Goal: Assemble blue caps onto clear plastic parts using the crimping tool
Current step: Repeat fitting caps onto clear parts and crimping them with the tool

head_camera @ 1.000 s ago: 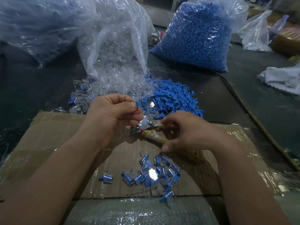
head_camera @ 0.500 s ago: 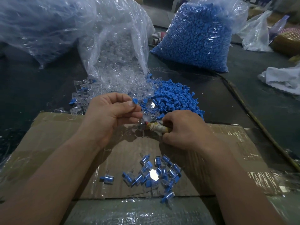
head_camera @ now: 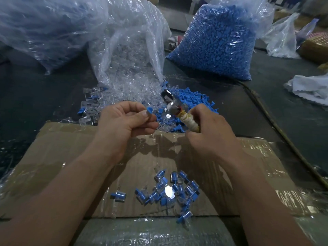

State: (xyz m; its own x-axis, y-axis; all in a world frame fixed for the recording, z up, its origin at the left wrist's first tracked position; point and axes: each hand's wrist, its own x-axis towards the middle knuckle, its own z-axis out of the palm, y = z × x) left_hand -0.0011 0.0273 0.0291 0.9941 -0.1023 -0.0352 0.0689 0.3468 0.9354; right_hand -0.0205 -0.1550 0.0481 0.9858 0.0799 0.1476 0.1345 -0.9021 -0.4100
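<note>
Clear bag (head_camera: 131,41): lies open on the dark table (head_camera: 35,96), far left of centre, and spills loose clear parts (head_camera: 124,96) toward the cardboard (head_camera: 67,153).
Left hand (head_camera: 124,123): raised over the far edge of the cardboard. Its grip is clamped on one clear part (head_camera: 152,118), pinched between thumb and forefinger.
Held piece: a blue cap (head_camera: 149,110) sits on the far end of that clear part and points toward the tool. Whether it is fully seated cannot be told.
Crimping tool (head_camera: 173,108): just right of the held piece and not touching it, with its metal head tilted up and away. Whether its jaws stand apart is not clear.
Right hand (head_camera: 211,132): its grip is wrapped round the tool's taped handle, fingers curled tight.
Loose blue caps (head_camera: 193,98): heaped on the table behind the tool, with a full sack of caps (head_camera: 216,41) farther back.
Finished pieces (head_camera: 170,190): a small pile on the near middle of the cardboard, between the forearms.
Step in hand: judging by the pose, a cap has been set on a part and the piece is ready for pressing.
Next move: probably bring the capped end squarely between the jaws, keep the fingertips clear, squeeze once, then drop the piece on the near pile.
</note>
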